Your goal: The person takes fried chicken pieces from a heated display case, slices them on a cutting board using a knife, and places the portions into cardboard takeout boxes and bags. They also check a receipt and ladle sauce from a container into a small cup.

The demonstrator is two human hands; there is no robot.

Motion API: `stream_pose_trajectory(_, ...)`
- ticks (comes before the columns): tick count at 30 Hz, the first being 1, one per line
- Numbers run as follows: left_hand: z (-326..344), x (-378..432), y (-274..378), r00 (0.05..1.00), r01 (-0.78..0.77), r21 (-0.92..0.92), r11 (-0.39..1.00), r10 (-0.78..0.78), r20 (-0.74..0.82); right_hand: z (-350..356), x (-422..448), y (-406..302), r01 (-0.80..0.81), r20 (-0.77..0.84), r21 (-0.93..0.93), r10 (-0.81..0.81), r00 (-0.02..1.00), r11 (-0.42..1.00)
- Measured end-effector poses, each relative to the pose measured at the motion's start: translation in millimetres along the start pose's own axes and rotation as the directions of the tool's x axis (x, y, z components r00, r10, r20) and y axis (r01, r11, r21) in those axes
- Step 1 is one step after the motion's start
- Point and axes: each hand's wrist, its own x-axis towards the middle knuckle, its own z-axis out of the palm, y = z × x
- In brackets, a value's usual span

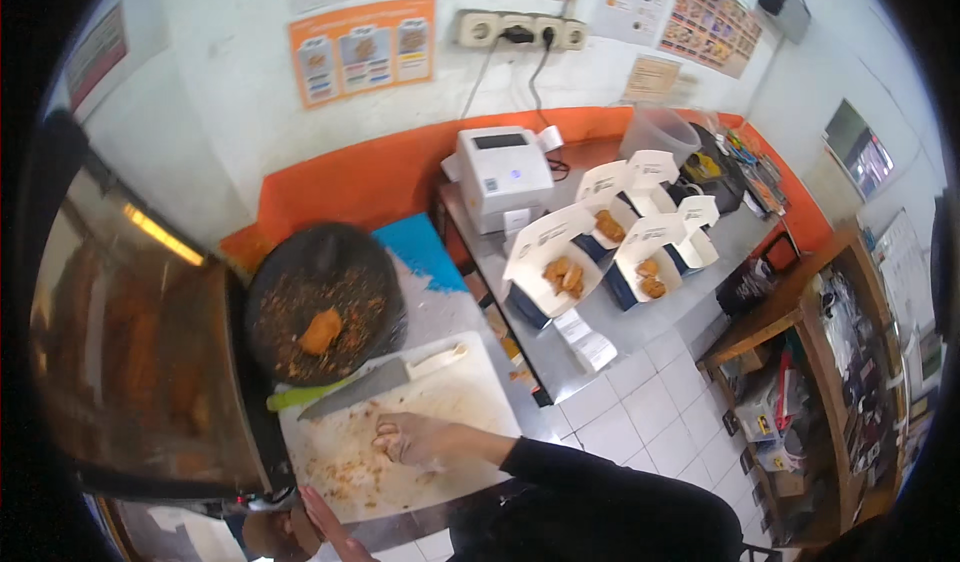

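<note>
My right hand (411, 439) is above a white cutting board (465, 389), its fingers curled in and nothing seen sticking out of them. Brown crumbs and grease cover much of the board. Behind that hand, a large knife (367, 386) with a whitish handle lies across the board's far side, beside a green-handled utensil (304, 395). My left hand (330, 526) shows only partly at the bottom, fingers straight, by the board's near left corner. Beyond the board, a dark stone mortar (281, 322) holds one fried piece (321, 332) among reddish-brown bits.
A glass display warmer (142, 352) stands at left. On the steel table (555, 367) are a label printer (504, 176), a paper strip (585, 341) and several open cartons (551, 236), some with fried pieces (564, 277). A clear plastic tub (658, 134) and wooden shelf (817, 352) are at right.
</note>
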Motion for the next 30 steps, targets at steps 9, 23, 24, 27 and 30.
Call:
stream_pose_trajectory(9, 102, 43, 68, 0.995, 0.074, 0.069, 0.995, -0.078, 0.067, -405, -253, 139, -0.379, -0.781, -0.395, -0.089, 0.618, 0.837)
stream_pose_trajectory(23, 171, 18, 130, 0.96, 0.277, 0.168, 0.946, -0.278, -0.015, -607, -325, 325, -0.665, -0.66, -0.746, 0.182, 0.729, -0.045)
stream_pose_trajectory(24, 166, 13, 132, 0.948, 0.317, 0.173, 0.932, -0.309, -0.075, -621, -327, 324, -0.606, -0.636, -0.765, 0.112, 0.763, -0.219)
stream_pose_trajectory(27, 147, -15, 129, 0.923, 0.382, 0.202, 0.902, -0.36, -0.137, -602, -243, 212, -0.625, -0.74, -0.652, 0.181, 0.648, -0.429)
stream_pose_trajectory(30, 142, -40, 107, 0.937, 0.337, 0.099, 0.936, -0.322, -0.137, -511, -199, 64, -0.481, -0.661, -0.717, -0.274, 0.699, 0.505)
